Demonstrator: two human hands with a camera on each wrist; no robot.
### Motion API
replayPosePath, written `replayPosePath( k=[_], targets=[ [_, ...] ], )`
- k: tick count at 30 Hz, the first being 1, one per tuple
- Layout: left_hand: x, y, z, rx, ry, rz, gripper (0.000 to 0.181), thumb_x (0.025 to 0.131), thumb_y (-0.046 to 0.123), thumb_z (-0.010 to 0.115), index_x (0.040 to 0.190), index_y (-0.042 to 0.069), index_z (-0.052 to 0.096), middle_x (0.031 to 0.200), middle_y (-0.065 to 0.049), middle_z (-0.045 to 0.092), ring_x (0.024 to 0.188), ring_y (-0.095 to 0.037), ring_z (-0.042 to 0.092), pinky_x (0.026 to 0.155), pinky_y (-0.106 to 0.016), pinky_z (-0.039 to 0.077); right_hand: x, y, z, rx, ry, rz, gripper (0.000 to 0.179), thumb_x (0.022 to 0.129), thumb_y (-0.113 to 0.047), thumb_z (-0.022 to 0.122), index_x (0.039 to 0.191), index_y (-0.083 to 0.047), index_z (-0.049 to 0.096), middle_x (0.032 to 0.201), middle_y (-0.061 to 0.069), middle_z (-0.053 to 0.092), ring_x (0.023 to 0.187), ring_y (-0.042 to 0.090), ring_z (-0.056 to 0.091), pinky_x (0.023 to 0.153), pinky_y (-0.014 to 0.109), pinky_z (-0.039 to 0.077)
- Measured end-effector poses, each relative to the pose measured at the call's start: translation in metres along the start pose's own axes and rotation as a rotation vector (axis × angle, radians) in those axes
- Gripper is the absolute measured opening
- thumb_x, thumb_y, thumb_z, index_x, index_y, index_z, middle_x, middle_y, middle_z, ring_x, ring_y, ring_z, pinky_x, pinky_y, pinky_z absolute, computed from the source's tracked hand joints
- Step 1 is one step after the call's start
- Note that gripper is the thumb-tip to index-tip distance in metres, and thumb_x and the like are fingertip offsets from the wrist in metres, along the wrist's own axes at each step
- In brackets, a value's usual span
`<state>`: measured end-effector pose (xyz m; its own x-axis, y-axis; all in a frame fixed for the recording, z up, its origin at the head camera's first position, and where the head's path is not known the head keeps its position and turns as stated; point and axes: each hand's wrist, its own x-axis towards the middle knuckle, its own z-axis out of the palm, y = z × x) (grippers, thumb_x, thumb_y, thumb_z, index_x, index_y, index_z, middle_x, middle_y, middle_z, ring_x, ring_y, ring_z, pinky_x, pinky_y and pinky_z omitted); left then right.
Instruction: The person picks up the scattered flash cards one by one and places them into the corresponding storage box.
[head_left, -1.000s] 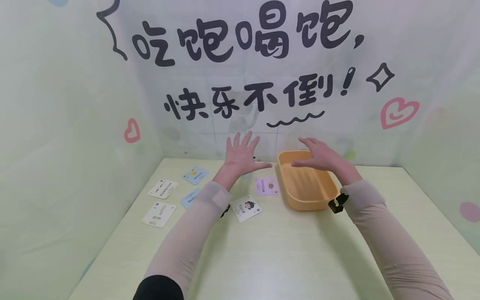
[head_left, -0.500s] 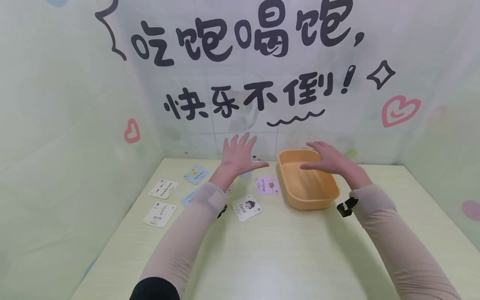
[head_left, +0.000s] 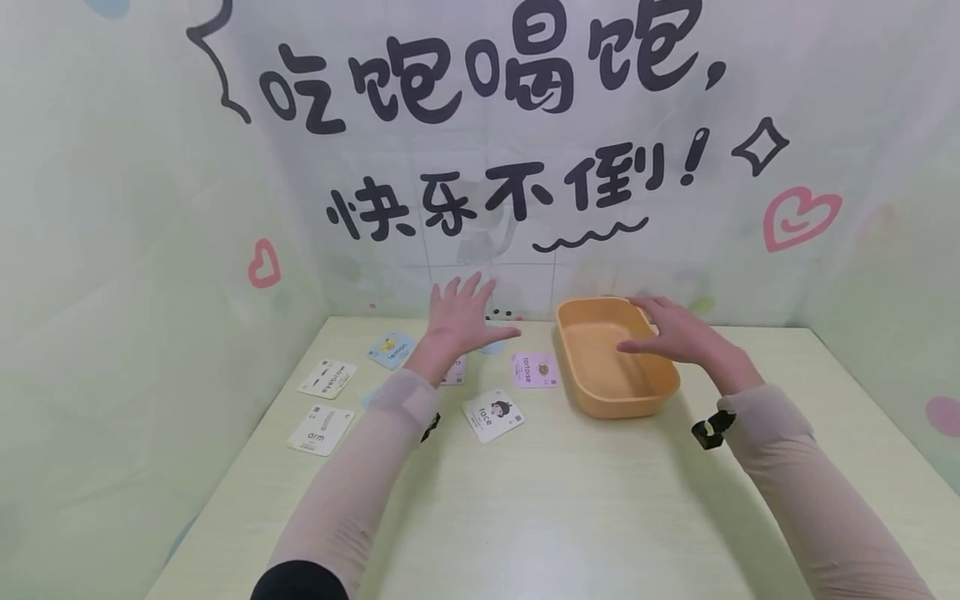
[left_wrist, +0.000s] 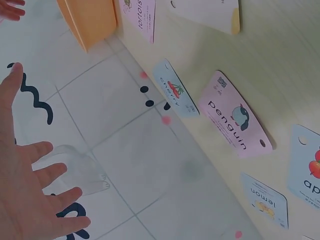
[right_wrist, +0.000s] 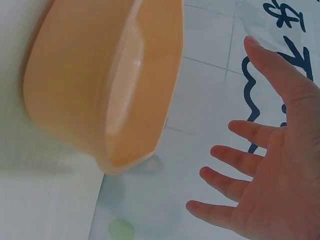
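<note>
My left hand (head_left: 455, 321) is raised above the cards at the back left, its fingers spread and holding nothing. Below it lie a pink penguin card (left_wrist: 236, 116), a blue cherry card (left_wrist: 175, 89) and a blue lemon card (head_left: 392, 349). My right hand (head_left: 678, 333), also spread and holding nothing, hovers over the right side of an orange bin (head_left: 615, 408), overlapping its rim in the head view. The bin's visible inside is bare. A purple tortoise card (head_left: 536, 370) lies just left of the bin, with a white face card (head_left: 494, 415) nearer to me.
At the table's left lie a white eyebrow card (head_left: 327, 378) and a white arm card (head_left: 321, 429). A blue apple card (left_wrist: 307, 162) is mostly behind my left forearm in the head view. A printed cloth wall (head_left: 480, 142) stands behind the pale table (head_left: 540, 517).
Both hands have drifted apart: the left hand leftward and slightly down, the right hand rightward and slightly down. The penguin card has come partly into view beside my left wrist. Cards and bin stay put.
</note>
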<state>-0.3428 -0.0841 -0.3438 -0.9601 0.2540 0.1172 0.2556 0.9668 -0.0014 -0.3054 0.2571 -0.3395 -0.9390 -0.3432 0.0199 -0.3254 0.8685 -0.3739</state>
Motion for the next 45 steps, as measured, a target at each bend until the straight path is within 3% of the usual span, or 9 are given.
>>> replayPosePath(
  k=[16,27,40,45],
  targets=[
    [-0.01,-0.026,0.01,-0.016,-0.012,-0.04,0.102,0.08,0.085,0.045,0.159,0.025,0.023,0.168,-0.007,0.018,0.151,-0.041,0.022,0.122,-0.066,0.014,-0.022,0.023,0.021,0.05,-0.009,0.013,0.097,0.087,-0.054,0.069,0.153,0.004,0.029,0.16,0.034,0.018,0.145,0.055,0.02,0.116,0.071,0.021],
    [-0.015,-0.05,0.013,-0.049,-0.014,-0.07,0.104,0.079,0.085,0.048,0.159,0.023,0.024,0.167,-0.01,0.019,0.151,-0.044,0.02,0.121,-0.069,0.011,-0.03,0.028,0.035,0.074,0.004,0.003,0.098,0.086,-0.05,0.071,0.152,0.007,0.027,0.159,0.035,0.02,0.144,0.056,0.022,0.115,0.071,0.024],
    [-0.035,-0.085,0.011,-0.019,-0.016,-0.101,0.101,0.082,0.083,0.046,0.159,0.02,0.025,0.166,-0.014,0.022,0.148,-0.047,0.025,0.118,-0.071,0.018,-0.037,0.034,0.049,0.138,-0.013,0.04,0.104,0.084,-0.053,0.073,0.156,0.003,0.023,0.16,0.035,0.012,0.144,0.057,0.018,0.114,0.073,0.023],
    [-0.047,-0.102,0.007,-0.058,-0.027,-0.13,0.103,0.082,0.082,0.047,0.159,0.018,0.023,0.166,-0.016,0.02,0.149,-0.048,0.022,0.118,-0.072,0.014,-0.038,0.036,0.054,0.144,-0.006,0.04,0.103,0.084,-0.053,0.073,0.156,0.002,0.022,0.162,0.032,0.01,0.145,0.056,0.016,0.114,0.073,0.023]
  ],
)
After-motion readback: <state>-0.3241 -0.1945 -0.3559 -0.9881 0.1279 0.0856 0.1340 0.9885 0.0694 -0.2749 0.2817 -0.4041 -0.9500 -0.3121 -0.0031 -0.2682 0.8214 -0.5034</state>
